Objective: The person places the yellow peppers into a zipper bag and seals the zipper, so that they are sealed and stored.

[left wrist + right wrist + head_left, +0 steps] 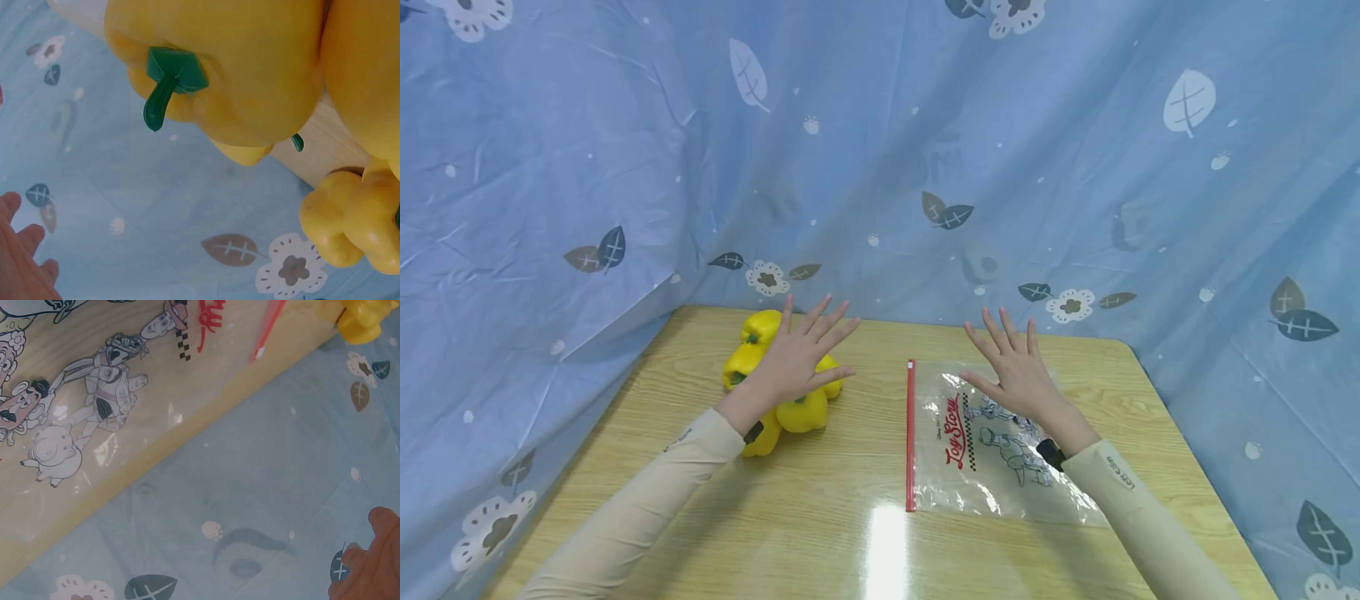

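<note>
Several yellow bell peppers (803,412) with green stems are grouped on the left part of the table. My left hand (797,354) is held over them with fingers spread and holds nothing; it hides part of the group. In the left wrist view a large bell pepper (250,75) fills the top, its green stem showing. A clear zip bag (940,492) with a red slider edge and printed cartoon figures lies flat on the right. Above it my right hand (1018,375) is held with fingers spread and nothing in it. The right wrist view shows the bag (112,450) close up.
The wooden table (827,517) has a bright light reflection near its front. A blue curtain (865,150) with leaf and flower prints hangs behind the table and along both sides.
</note>
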`<control>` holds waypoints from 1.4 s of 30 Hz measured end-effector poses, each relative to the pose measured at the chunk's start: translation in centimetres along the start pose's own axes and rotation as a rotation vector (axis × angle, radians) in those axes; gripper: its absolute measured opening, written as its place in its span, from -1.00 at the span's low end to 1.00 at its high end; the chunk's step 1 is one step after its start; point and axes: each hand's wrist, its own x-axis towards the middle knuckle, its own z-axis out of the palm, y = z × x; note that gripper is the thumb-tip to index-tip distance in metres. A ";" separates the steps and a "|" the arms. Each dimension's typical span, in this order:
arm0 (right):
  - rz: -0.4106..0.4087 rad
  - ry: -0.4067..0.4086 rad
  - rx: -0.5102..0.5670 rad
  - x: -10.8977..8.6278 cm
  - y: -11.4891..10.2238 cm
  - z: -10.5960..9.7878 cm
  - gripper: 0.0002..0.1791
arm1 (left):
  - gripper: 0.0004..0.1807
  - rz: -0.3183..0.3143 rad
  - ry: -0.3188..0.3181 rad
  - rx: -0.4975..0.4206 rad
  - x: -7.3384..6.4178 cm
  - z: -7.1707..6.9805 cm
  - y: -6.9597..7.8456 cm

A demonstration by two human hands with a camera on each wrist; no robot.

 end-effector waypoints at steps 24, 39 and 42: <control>-0.007 -0.010 0.013 -0.4 -0.1 0.1 -0.14 | -0.18 -0.006 -0.073 -0.011 -0.5 0.7 0.4; 0.022 -0.123 0.091 0.0 -0.5 0.6 -0.10 | -0.18 -0.084 -0.129 -0.027 -0.3 1.7 2.3; 0.032 -0.173 0.124 -0.2 -0.8 1.2 -0.10 | -0.18 -0.104 -0.136 -0.078 -0.2 2.4 3.5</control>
